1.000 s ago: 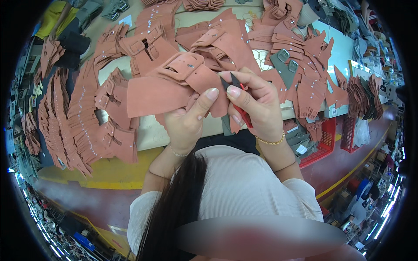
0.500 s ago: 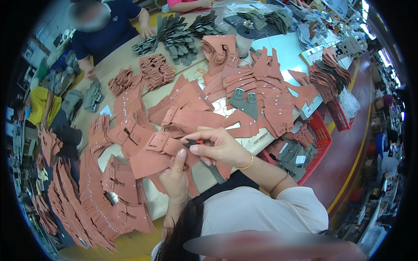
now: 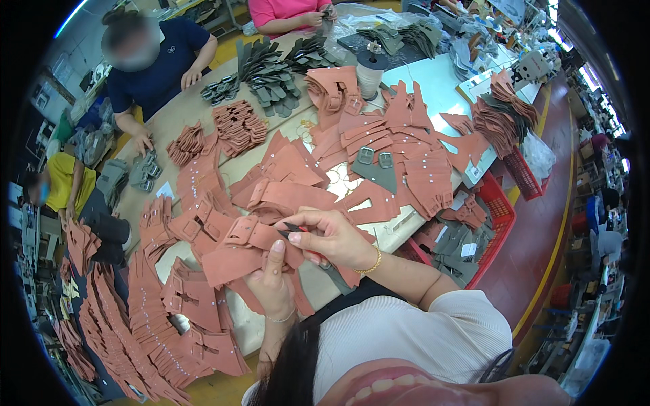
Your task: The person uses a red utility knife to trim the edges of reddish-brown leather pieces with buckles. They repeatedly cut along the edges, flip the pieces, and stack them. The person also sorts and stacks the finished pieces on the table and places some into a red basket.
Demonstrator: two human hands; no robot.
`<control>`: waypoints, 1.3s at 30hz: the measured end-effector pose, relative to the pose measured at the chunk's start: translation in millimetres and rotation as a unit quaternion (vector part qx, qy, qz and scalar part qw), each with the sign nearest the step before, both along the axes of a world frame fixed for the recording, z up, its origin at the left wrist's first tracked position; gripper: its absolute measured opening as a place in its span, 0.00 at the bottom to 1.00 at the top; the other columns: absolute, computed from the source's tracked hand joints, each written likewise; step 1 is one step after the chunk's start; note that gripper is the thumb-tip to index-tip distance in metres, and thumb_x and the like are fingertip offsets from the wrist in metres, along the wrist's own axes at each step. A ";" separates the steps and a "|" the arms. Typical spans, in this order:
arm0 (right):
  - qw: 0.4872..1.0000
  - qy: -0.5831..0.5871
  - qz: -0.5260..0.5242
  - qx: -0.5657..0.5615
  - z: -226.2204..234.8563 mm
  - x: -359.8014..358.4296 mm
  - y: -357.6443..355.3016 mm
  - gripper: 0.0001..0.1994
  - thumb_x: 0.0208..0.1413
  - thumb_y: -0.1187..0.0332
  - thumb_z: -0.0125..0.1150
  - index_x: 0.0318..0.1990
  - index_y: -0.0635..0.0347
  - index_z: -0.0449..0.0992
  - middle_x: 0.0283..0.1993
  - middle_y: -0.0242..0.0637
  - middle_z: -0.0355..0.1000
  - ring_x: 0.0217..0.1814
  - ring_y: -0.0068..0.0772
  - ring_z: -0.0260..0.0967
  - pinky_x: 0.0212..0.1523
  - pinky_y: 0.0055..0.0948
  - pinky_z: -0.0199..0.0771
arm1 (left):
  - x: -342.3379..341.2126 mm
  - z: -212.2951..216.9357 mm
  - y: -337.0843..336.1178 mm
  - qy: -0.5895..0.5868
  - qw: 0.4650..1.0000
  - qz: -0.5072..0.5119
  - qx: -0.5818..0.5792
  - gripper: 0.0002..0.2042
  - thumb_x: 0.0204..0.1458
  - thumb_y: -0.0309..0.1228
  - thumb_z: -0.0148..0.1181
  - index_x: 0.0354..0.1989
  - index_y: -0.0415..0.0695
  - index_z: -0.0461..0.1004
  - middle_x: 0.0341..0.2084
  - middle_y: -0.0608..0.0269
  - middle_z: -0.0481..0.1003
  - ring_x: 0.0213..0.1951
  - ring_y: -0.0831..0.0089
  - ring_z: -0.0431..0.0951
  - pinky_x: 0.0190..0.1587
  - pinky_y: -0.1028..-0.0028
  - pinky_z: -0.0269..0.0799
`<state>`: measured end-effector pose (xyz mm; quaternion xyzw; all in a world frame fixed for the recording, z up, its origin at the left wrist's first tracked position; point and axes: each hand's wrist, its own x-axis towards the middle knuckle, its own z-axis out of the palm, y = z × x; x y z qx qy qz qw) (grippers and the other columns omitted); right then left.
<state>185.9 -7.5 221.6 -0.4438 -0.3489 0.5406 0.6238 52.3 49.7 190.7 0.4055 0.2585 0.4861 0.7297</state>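
Observation:
My left hand (image 3: 272, 287) grips a terracotta leather strap piece (image 3: 227, 265) with a covered buckle (image 3: 242, 230), thumb on top and fingers underneath. In my right hand (image 3: 338, 240) is a pair of small snips (image 3: 292, 229), with black tips and a bit of red handle showing. Its tips meet the edge of the leather beside the buckle, just beyond my left thumb. Whether the blades touch a thread is too small to tell. A grey-green strip (image 3: 335, 277) hangs below my right hand.
Terracotta pieces lie heaped across the table, with long stacks (image 3: 152, 318) at the left. Grey-green buckled straps (image 3: 382, 177) rest on one pile. A thread cone (image 3: 370, 73) stands at the back, a red basket (image 3: 500, 227) at right. Co-workers (image 3: 159, 71) sit across the table.
The snips show more of their black tips at the leather edge; my hands stay nearly in place. A co-worker's hand at the far left has come down to grey-green buckled pieces.

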 end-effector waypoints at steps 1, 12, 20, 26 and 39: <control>1.000 0.001 0.005 -0.001 0.4 1.2 0.4 0.13 0.61 0.69 0.55 0.51 0.63 0.74 0.31 0.25 0.59 0.20 0.13 0.60 0.17 0.16 0.59 | -0.3 1.3 0.2 0.004 1.000 -0.004 -0.006 0.20 0.54 0.19 0.57 0.55 0.35 0.63 0.46 0.56 0.71 0.45 0.72 0.74 0.48 0.72 0.73; 0.953 -0.294 0.037 0.059 -9.5 18.2 4.6 0.14 0.53 0.72 0.59 0.48 0.64 0.76 0.30 0.35 0.61 0.34 0.29 0.64 0.39 0.29 0.66 | -10.2 -1.7 0.8 -0.009 0.995 -0.020 -0.100 0.25 0.54 0.21 0.54 0.61 0.36 0.57 0.52 0.55 0.66 0.51 0.68 0.71 0.55 0.69 0.70; 1.000 0.014 -0.007 -0.002 -3.0 20.0 6.4 0.14 0.61 0.71 0.55 0.53 0.64 0.72 0.32 0.26 0.64 0.23 0.13 0.63 0.23 0.17 0.64 | -3.5 8.2 0.6 0.016 0.997 0.032 -0.067 0.24 0.53 0.18 0.56 0.59 0.36 0.59 0.49 0.57 0.68 0.47 0.71 0.72 0.49 0.73 0.71; 1.000 0.020 0.004 0.013 16.1 19.7 -1.6 0.20 0.61 0.70 0.56 0.60 0.62 0.66 0.33 0.26 0.67 0.26 0.14 0.65 0.28 0.17 0.68 | 1.1 10.6 6.0 0.021 0.996 0.068 -0.049 0.22 0.51 0.18 0.59 0.56 0.37 0.62 0.41 0.61 0.71 0.36 0.80 0.71 0.34 0.81 0.68; 0.995 -0.091 0.029 -0.017 23.1 -0.3 -4.5 0.21 0.58 0.69 0.58 0.59 0.58 0.69 0.27 0.27 0.72 0.19 0.11 0.62 0.18 0.14 0.63 | -9.2 16.1 5.1 -0.024 0.995 0.035 -0.089 0.17 0.53 0.20 0.58 0.52 0.36 0.67 0.36 0.63 0.74 0.29 0.82 0.71 0.26 0.82 0.64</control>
